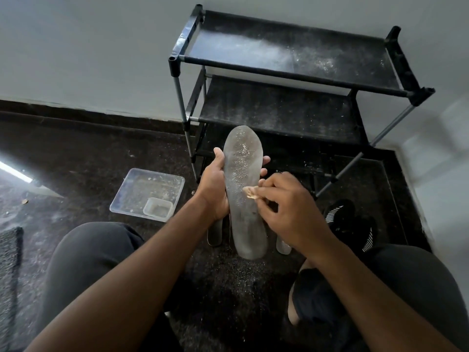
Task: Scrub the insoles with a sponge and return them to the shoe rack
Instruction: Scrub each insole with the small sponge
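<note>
left hand point(215, 189) grips insole point(243, 189) | right hand point(291, 209) pinches sponge point(251, 193) on it

Shoe rack point(291, 72) is standing straight ahead w/ both dusty shelves lying bare, so a hand is getting open passage onto the top one from the front, while the front rail point(279, 72) is crossing over the entry to the lower shelf. On the floor, a clear tray point(132, 189) is blocking the left, black shoes point(350, 222) are crowding the right, and spare insoles point(215, 235) are lying just below the hands.
</note>
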### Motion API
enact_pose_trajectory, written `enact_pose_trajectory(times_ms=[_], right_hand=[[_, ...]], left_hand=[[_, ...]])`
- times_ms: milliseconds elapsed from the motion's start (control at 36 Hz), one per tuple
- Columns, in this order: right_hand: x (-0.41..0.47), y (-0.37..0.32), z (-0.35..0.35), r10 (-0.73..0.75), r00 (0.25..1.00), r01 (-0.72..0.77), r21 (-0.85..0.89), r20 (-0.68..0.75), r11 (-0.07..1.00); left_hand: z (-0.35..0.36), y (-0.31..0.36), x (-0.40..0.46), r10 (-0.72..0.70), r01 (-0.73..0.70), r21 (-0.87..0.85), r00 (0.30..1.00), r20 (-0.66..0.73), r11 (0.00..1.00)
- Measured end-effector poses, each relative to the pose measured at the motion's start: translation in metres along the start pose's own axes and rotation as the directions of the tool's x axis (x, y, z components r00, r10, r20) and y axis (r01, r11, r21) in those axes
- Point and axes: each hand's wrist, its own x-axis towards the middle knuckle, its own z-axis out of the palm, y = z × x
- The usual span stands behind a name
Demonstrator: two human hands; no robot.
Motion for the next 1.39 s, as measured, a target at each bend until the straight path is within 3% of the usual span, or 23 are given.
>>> enact_pose_trajectory(times_ms=[83,194,250,361,444,556,639,750,833,944,1028,1111,1250,1333,1389], right_hand=[[-0.001,-0.003,0.009,-0.027,0.996,0.032,-0.061,0.082,0.998],[-0.010,-0.011,0.001,-0.044,0.975,0.022,0.106,0.219,0.994],[-0.011,-0.013,-0.005,-0.030,0.988,0.013,0.118,0.149,0.993],[0.000,-0.005,-0.003,-0.041,0.997,0.037,-0.062,-0.072,0.997],[0.003,-0.004,0.008,-0.038,0.999,0.038,-0.111,0.006,0.993],[-0.003,-0.007,0.002,-0.019,0.993,0.016,0.029,0.119,0.999],[-0.002,-0.005,-0.009,-0.012,1.000,0.012,0.053,0.005,0.999],[0.008,0.002,-0.007,-0.033,0.995,0.025,-0.084,-0.098,0.996],[0.009,0.001,0.004,-0.067,0.997,0.060,-0.183,-0.031,0.981],[0.002,-0.003,0.005,-0.153,0.986,0.159,-0.104,0.063,0.982],[0.001,-0.002,-0.003,-0.132,0.991,0.132,-0.017,-0.004,0.991],[0.008,0.000,-0.001,-0.084,0.992,0.078,-0.064,-0.092,0.995],[0.009,-0.006,0.012,-0.171,0.985,0.172,-0.172,0.023,0.970],[0.005,-0.010,0.004,-0.203,0.971,0.208,-0.030,0.127,0.978],[0.003,-0.007,-0.004,-0.171,0.980,0.170,0.027,0.100,0.985]], left_hand=[[0.003,-0.003,0.000,-0.031,0.031,-0.005,0.999,0.010,1.000],[0.000,-0.001,0.001,-0.031,0.031,-0.009,0.999,-0.016,0.999],[-0.002,-0.001,0.000,-0.018,0.019,0.028,0.999,-0.041,0.999],[0.008,-0.006,-0.007,-0.060,0.060,0.042,0.998,-0.001,0.997],[0.011,-0.008,-0.008,-0.080,0.079,0.029,0.996,0.034,0.996],[0.008,-0.007,-0.007,-0.094,0.093,0.013,0.995,0.016,0.996],[0.006,-0.007,-0.008,-0.109,0.109,0.006,0.994,0.008,0.994],[0.011,-0.010,-0.009,-0.116,0.116,0.041,0.993,0.008,0.992],[0.013,-0.009,-0.010,-0.133,0.133,0.040,0.991,0.011,0.990],[0.014,-0.005,-0.012,-0.110,0.109,0.021,0.994,0.012,0.994],[0.014,-0.004,-0.015,-0.108,0.109,-0.016,0.994,0.032,0.994],[0.014,-0.005,-0.014,-0.131,0.130,0.042,0.991,0.017,0.991],[0.015,-0.005,-0.015,-0.170,0.159,0.104,0.980,0.100,0.982],[0.012,-0.001,-0.015,-0.159,0.150,0.078,0.981,0.112,0.986],[0.011,0.002,-0.016,-0.156,0.151,0.056,0.983,0.099,0.987]])
